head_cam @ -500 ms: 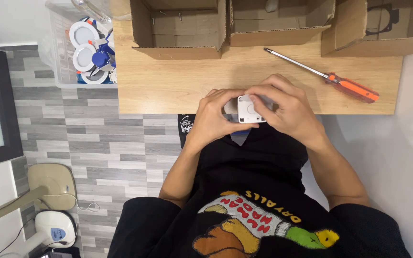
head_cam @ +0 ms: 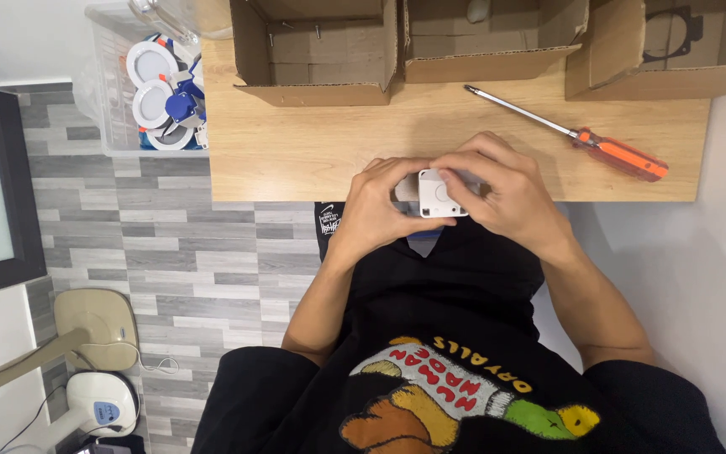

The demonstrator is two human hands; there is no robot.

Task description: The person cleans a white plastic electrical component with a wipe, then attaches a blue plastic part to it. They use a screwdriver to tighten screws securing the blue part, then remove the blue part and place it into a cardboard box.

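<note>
Hands, left hand (head_cam: pixel 376 210) and right hand (head_cam: pixel 510 197), fingers clasped around small white square plastic device (head_cam: pixel 440 194), above pale wood-grain bench (head_cam: pixel 296 151), orange-handled steel screwdriver (head_cam: pixel 581 139) nearby.

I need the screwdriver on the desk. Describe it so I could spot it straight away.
Start at the light wooden desk with three open cardboard boxes along its far edge. The screwdriver lies flat on the bare wood toward the right end, beyond the right hand. Its orange and black handle and long silver shaft mark it as the only tool there.
</note>
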